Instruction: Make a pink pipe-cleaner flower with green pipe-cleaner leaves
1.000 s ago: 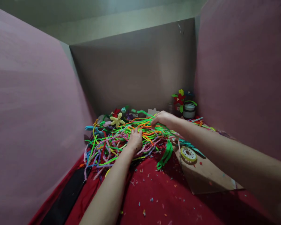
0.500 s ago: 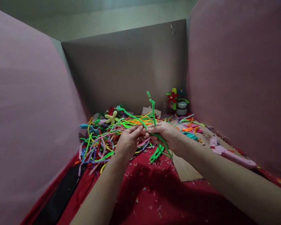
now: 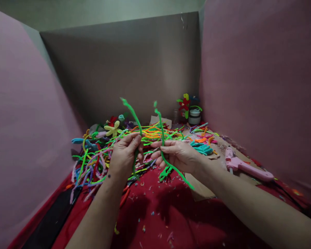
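Observation:
My left hand (image 3: 125, 152) pinches a green pipe cleaner (image 3: 132, 111) that stands up above the fingers, its lower end hanging below the palm. Between thumb and fingers, my right hand (image 3: 177, 154) grips a second green pipe cleaner (image 3: 178, 173), with a small kink near its upper tip and a long tail slanting down to the right. The two hands are apart, over the near edge of a heap of coloured pipe cleaners (image 3: 100, 160). Beneath the right hand lies a small bundle of bent green pieces (image 3: 165, 173).
A pink glue gun (image 3: 248, 167) rests on cardboard (image 3: 200, 186) at the right. Teal bent pieces (image 3: 202, 148) lie nearby. At the back stand a lidded jar (image 3: 194, 117) and a red pipe-cleaner flower (image 3: 184, 103). Red-handled pliers or scissors (image 3: 124, 197) sit beside my left forearm. Pink panels flank the red cloth (image 3: 150, 221).
My hands were together with both green pipe cleaners crossing between them. They have parted, the left moving left with one pipe cleaner while the right keeps the other. The view has shifted slightly.

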Demonstrator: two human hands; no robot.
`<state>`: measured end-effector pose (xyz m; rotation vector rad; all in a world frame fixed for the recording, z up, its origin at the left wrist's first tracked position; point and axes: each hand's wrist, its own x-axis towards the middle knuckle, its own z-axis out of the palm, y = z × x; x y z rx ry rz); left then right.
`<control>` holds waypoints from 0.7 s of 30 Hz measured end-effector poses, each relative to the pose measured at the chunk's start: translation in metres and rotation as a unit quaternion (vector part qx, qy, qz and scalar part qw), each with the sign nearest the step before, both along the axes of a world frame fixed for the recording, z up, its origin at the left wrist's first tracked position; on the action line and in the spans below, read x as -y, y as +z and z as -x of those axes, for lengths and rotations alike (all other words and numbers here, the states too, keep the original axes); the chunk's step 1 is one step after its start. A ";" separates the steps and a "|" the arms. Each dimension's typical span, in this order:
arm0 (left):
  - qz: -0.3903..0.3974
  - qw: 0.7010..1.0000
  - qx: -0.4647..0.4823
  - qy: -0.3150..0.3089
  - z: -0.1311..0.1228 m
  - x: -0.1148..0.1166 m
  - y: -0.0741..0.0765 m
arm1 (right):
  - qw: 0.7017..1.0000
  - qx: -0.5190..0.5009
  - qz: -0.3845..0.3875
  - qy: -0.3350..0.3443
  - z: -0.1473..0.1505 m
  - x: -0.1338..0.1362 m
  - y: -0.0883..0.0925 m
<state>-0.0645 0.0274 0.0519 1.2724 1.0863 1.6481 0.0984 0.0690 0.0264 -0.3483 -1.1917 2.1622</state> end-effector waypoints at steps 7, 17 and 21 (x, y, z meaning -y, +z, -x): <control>0.047 0.972 -0.192 -0.128 -0.012 0.014 -0.006 | 0.998 0.012 -0.050 -0.039 0.002 -0.008 -0.026; 0.143 0.976 -0.080 -0.143 -0.011 0.003 -0.023 | 0.989 0.079 -0.060 -0.114 -0.001 0.000 -0.025; 0.150 0.976 -0.069 -0.139 -0.014 0.003 -0.026 | 0.981 0.078 -0.112 -0.135 0.001 0.004 -0.026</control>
